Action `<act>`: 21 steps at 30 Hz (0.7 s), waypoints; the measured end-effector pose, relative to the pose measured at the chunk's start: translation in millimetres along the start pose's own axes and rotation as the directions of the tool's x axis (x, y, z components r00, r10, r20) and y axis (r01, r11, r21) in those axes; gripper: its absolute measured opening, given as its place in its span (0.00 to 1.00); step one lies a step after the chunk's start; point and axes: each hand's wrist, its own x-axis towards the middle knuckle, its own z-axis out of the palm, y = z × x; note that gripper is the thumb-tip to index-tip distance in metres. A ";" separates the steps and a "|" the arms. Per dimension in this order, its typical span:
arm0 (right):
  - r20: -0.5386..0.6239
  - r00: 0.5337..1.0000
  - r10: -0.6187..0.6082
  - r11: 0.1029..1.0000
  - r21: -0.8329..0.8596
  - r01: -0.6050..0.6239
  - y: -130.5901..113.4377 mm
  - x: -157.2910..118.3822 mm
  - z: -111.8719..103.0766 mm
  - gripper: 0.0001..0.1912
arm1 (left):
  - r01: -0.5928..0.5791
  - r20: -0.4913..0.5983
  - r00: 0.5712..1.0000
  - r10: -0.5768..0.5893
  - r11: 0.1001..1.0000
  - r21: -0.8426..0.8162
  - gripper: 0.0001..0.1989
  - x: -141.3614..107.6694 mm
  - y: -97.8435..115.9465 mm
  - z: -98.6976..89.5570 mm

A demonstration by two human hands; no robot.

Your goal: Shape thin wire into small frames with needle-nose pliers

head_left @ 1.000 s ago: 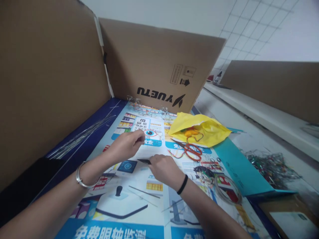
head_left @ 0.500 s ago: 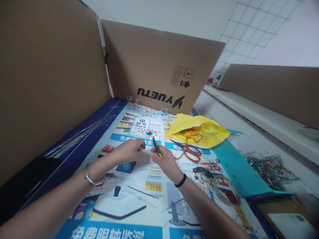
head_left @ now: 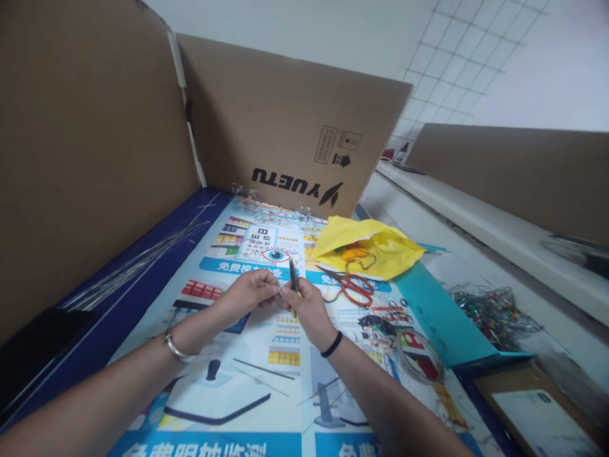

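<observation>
In the middle of the printed sheet, my right hand (head_left: pixel 304 308) is wrapped round a pair of pliers (head_left: pixel 294 279) with dark jaws pointing away from me and yellow on the handles. Close by on its left, my left hand (head_left: pixel 254 289) is closed in a pinch. Its fingertips meet those of the right hand, and whatever lies between them is too small to make out. Orange-handled scissors (head_left: pixel 356 289) rest right of the pliers. Behind them lies a yellow bag (head_left: pixel 394 251), its mouth gaping, with orange-red cord inside and trailing out.
Cardboard panels (head_left: pixel 285 114) stand at the back and left. Long thin wires (head_left: pixel 143 263) lie on the left side. To the right are a round clear container (head_left: pixel 419 357), a teal folder flap (head_left: pixel 451 314) and a heap of bent wire pieces (head_left: pixel 495 320).
My hands have come together, fingertips now meeting where a gap was. The pliers have turned more upright. The whole view has shifted a little, so things sit further left.
</observation>
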 end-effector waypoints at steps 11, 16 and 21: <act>0.002 0.999 0.033 0.999 0.025 -0.033 2.7 -0.6 -0.1 0.08 | -0.148 -0.052 0.983 0.175 0.932 0.331 0.05 1.2 -3.6 1.1; 0.004 1.000 0.030 0.999 -0.026 -0.030 2.4 0.1 0.3 0.07 | -0.122 -0.044 0.990 0.136 0.964 0.238 0.05 2.8 -8.8 2.7; 0.020 0.999 -0.033 0.989 -0.147 0.035 6.1 1.0 -0.6 0.06 | -0.091 0.022 0.996 0.089 0.979 0.183 0.06 4.7 -7.5 -2.1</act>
